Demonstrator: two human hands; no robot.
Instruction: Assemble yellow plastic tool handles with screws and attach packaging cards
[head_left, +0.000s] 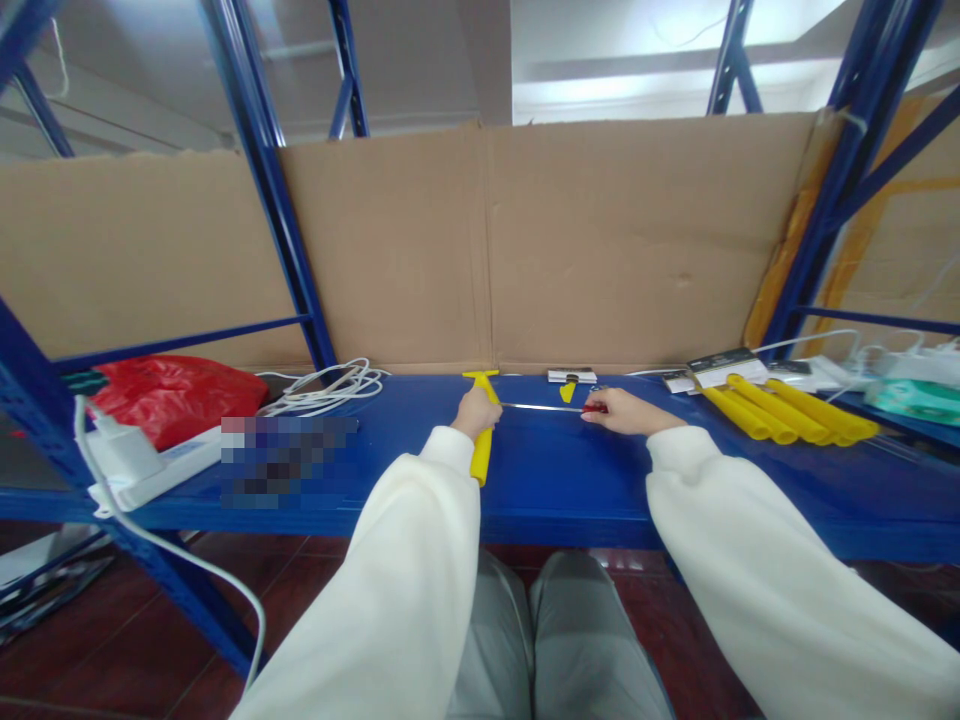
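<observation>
Left hand (478,410) is gripping a yellow tool (481,462), fingers wrapped round its middle; the crossbar end is sticking out beyond the hand, the tube end is pointing back toward the person. Right hand (616,411) is holding a screwdriver (544,407) by its red handle, fingers closed on it. Metal shaft is running sideways from right hand to left hand; can't tell if the tip is touching the tool. Both hands are working over the blue bench (570,485). Small yellow piece (568,393) is lying just beyond and left of the right hand, a white-and-dark stack (571,376) sitting right behind it. Well right of the right hand, yellow tubes (787,412) are lying side by side, with flat packets (727,367) lying behind. Well left of the left hand, a white cable (334,385), red bag (180,395) and power strip (176,468) are sitting.
</observation>
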